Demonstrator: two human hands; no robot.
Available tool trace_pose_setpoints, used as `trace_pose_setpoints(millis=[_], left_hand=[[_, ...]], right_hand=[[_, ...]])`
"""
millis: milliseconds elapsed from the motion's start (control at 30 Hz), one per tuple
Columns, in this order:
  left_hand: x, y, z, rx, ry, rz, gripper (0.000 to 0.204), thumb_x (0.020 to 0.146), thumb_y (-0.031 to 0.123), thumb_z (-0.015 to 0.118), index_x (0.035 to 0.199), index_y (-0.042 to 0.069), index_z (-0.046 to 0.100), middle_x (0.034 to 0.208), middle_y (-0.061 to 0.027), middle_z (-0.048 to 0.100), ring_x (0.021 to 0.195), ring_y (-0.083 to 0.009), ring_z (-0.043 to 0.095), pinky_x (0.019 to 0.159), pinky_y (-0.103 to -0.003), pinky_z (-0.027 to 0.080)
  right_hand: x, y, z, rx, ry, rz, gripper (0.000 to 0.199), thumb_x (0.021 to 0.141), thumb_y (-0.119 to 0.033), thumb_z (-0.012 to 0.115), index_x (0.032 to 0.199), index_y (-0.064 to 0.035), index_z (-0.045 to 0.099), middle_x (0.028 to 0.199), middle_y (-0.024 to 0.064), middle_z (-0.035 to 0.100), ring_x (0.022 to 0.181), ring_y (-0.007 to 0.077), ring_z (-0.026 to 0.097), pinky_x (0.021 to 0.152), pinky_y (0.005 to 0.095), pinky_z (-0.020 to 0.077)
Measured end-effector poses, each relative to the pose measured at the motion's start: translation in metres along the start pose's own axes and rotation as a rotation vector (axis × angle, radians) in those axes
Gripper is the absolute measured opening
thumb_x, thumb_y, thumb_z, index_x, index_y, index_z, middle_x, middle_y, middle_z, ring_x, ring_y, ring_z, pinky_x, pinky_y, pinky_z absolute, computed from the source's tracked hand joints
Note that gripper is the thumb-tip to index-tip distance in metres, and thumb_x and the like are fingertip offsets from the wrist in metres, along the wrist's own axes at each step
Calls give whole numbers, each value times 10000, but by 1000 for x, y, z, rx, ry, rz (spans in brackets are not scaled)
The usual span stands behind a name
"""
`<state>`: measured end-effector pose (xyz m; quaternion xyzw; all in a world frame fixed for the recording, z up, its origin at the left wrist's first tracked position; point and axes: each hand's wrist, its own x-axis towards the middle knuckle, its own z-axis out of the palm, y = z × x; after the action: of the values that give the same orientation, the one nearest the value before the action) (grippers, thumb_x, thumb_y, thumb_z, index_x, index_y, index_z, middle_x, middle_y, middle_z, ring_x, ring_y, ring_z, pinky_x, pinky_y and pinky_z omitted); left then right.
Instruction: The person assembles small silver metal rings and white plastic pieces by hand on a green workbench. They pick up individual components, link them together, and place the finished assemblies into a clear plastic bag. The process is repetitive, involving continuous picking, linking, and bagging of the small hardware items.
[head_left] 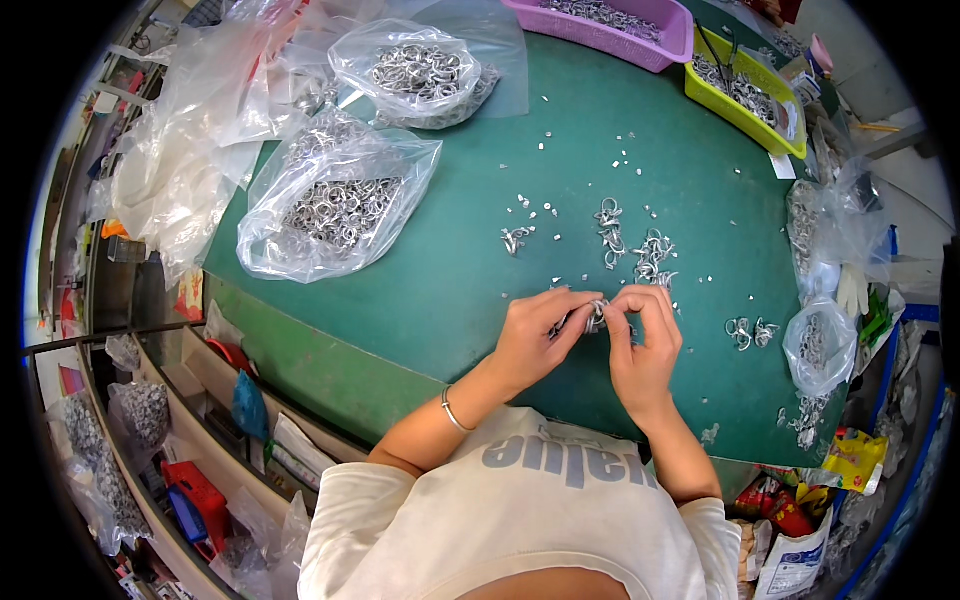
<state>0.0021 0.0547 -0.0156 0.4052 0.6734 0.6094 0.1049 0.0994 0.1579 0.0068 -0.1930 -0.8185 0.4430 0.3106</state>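
Observation:
My left hand [533,337] and my right hand [645,358] meet over the near part of the green table. Pinched between their fingertips is a small silver metal ring piece [597,318], partly covered by the fingers. Further dark metal bits show inside the curled left fingers, too hidden to name. Just beyond my right hand lies a loose pile of silver metal rings [653,255], with a short cluster of rings [609,232] beside it. A smaller group of metal pieces [515,239] sits farther left.
Two plastic bags of metal rings [345,212] [420,75] stand at the left and back. A purple basket [655,52] and a yellow-green basket [735,108] hold more metal parts at the far right. Another bag [820,345] rests on the right edge. Drawers [215,420] stand open at left.

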Motion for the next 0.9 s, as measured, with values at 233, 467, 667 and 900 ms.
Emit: trace_pose_setpoints(millis=[233, 467, 667, 900], left_hand=[[7, -1, -17, -416, -208, -377, 126, 860, 38, 581, 924, -35, 661, 747, -62, 649, 618, -77, 548, 572, -228, 463], [5, 4, -5, -428, -87, -379, 129, 837, 35, 613, 941, -27, 657, 709, -26, 612, 620, -53, 527, 551, -207, 434], [2, 6, -5, -170, -90, -299, 212, 743, 11, 700, 946, -10, 642, 686, -2, 570, 606, -56, 493, 533, -213, 409], [7, 8, -8, -24, -83, -150, 270, 703, -2, 706, 961, 25, 630, 697, -45, 534, 590, -115, 502, 525, -241, 408]], right_hand=[[9, -9, -1, -3, -36, -106, 94, 799, -18, 629, 782, 12, 541, 782, 107, 541, 711, 215, 538, 612, 296, 434], [10, -6, 4, 155, 51, 42, 86, 794, 6, 647, 797, 31, 565, 853, 90, 540, 647, 117, 534, 538, 233, 449], [7, 2, 5, 448, 22, 255, 77, 808, 16, 638, 807, 34, 563, 886, 83, 536, 679, 83, 532, 508, 204, 467], [4, 3, 7, -57, 61, -157, 88, 775, 35, 652, 810, 34, 570, 835, 112, 546, 661, 179, 546, 541, 255, 472]])
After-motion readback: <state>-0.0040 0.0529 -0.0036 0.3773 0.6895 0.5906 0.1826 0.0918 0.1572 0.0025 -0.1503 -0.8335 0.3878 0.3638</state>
